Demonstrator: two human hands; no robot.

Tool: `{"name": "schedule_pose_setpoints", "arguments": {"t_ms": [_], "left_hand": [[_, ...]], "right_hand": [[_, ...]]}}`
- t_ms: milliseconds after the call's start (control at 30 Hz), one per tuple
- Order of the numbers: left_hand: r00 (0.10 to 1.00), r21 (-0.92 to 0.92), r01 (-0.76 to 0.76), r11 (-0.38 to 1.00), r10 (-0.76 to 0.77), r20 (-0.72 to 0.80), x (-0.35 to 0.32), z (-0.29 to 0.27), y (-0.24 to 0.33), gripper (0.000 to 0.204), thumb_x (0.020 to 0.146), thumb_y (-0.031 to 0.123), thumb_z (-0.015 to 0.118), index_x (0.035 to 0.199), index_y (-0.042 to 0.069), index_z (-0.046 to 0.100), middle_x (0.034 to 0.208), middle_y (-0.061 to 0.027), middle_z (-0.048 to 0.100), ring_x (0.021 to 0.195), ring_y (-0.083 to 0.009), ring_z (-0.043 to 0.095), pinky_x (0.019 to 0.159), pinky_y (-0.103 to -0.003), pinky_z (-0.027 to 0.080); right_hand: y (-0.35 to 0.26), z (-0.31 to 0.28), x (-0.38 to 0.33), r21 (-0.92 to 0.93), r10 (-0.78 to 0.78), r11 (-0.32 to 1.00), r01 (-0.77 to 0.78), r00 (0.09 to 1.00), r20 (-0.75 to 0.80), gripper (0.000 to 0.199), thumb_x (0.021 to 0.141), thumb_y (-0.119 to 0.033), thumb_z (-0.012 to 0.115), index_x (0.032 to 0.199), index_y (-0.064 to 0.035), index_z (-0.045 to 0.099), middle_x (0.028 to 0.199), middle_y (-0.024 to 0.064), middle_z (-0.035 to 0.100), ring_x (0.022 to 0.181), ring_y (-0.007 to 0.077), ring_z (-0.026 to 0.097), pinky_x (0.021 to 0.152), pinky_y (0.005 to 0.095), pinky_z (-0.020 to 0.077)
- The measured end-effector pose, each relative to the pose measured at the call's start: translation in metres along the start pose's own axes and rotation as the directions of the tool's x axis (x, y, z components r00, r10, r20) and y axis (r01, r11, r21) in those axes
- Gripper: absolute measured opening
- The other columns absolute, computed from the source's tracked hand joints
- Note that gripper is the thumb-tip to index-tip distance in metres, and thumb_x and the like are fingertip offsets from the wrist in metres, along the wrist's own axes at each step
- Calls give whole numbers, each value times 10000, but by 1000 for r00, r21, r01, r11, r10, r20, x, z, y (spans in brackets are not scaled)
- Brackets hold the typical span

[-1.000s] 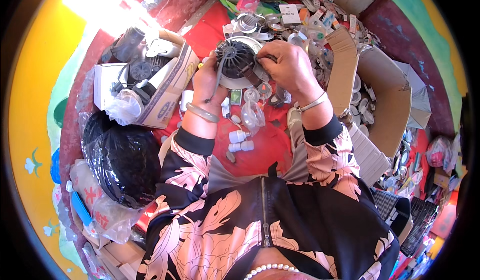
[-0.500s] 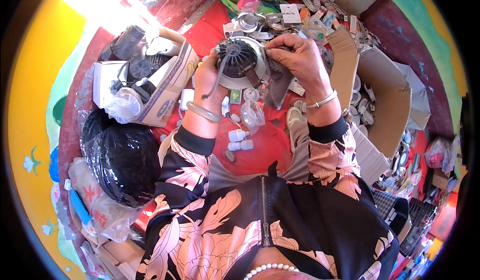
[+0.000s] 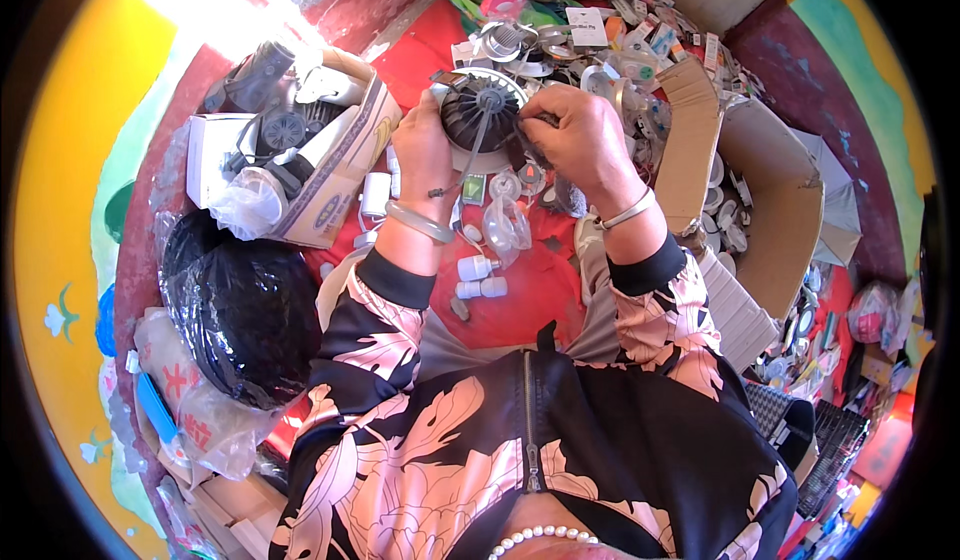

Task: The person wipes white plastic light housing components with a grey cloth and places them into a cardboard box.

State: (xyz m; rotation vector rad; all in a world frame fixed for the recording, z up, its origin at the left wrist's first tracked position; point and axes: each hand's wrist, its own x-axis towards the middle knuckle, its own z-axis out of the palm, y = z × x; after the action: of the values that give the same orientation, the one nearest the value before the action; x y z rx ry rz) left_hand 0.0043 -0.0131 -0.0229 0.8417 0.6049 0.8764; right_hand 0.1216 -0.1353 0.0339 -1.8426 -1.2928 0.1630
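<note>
My left hand [image 3: 424,150] is closed on the left rim of a recessed downlight [image 3: 477,120]. The lamp has a black finned back and a white ring, and a grey cable hangs from its middle. At its right side, my right hand [image 3: 583,147] is closed round a dark grey cloth [image 3: 571,197], pressing it near the edge. Most of the cloth is hidden by the fingers. Below the lamp, white bulbs [image 3: 481,287] and a clear plastic bag [image 3: 506,232] lie on a red cloth [image 3: 500,325].
To the left stands a carton of lamps [image 3: 345,165], with a black plastic bag [image 3: 235,310] nearer me. An open cardboard box [image 3: 775,210] with round white fittings is on the right. Loose lamps and small boxes [image 3: 650,35] pile up at the back.
The downlight has turned in my left hand, its clip now at the upper left. My right hand has moved a little left and down, bunching the cloth against the rim.
</note>
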Motion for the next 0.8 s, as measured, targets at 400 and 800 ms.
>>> {"name": "schedule_pose_setpoints", "arguments": {"t_ms": [400, 800], "left_hand": [[987, -251, 133, 959, -150, -50, 13, -6, -9, 339, 970, 194, 343, 984, -55, 572, 919, -135, 638, 805, -208, 639, 734, -329, 515], [994, -64, 110, 992, -110, -2, 3, 2, -5, 322, 955, 198, 401, 1040, -60, 572, 945, -136, 643, 818, -207, 644, 736, -322, 525]], "right_hand": [[-6, -5, 4, 140, 76, 987, -76, 997, 6, 140, 705, -142, 636, 802, -46, 664, 747, 132, 643, 674, 268, 631, 610, 334, 484], [-1, 4, 1, 376, 261, 905, -201, 958, -117, 131, 714, -94, 675, 822, -21, 667, 679, 60, 640, 646, 119, 594, 593, 264, 463]]}}
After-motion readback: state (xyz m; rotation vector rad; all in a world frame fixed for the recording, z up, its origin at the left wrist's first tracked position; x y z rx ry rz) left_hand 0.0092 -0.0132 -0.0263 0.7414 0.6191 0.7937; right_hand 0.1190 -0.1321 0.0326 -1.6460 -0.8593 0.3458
